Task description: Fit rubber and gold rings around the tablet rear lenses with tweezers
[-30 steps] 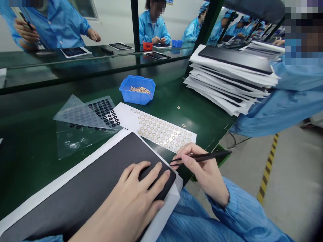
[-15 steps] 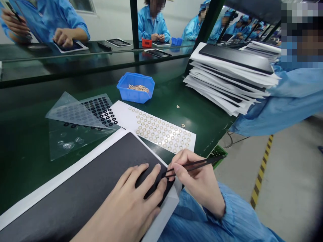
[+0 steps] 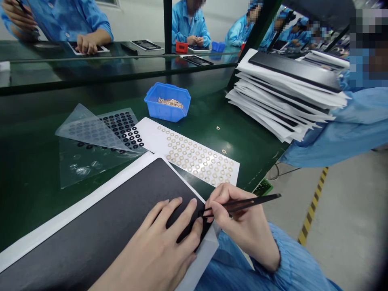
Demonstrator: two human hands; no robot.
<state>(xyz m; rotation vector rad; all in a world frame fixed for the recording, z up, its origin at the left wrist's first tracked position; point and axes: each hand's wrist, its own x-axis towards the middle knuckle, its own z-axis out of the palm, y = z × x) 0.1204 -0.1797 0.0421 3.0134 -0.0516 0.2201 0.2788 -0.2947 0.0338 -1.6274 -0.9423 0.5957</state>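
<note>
My left hand [image 3: 169, 230] lies on a flat black panel [image 3: 115, 210], fingers spread near its right end. In my right hand [image 3: 239, 218] is a pair of black tweezers [image 3: 254, 201], their tips down at the panel's right corner beside my left fingertips. Whatever the tips touch there is too dark to make out. Under the panel lies a white sheet [image 3: 27, 250] that sticks out along the edges. Just beyond it is a white strip [image 3: 197, 155] with rows of pale rings. To its left lies a clear film [image 3: 100, 141] bearing black rings, one corner folded over.
A blue bin [image 3: 168, 106] of small pale pieces stands behind the strip. Loose pale pieces [image 3: 224, 151] lie on the green table. At the right rises a stack of panels and white sheets [image 3: 285, 97], beside a co-worker's blue sleeve [image 3: 348, 125]. Other people work across the bench.
The whole view has shifted slightly. The tweezers lie flatter in my right hand, their tips still at the corner. My left hand stays on the panel.
</note>
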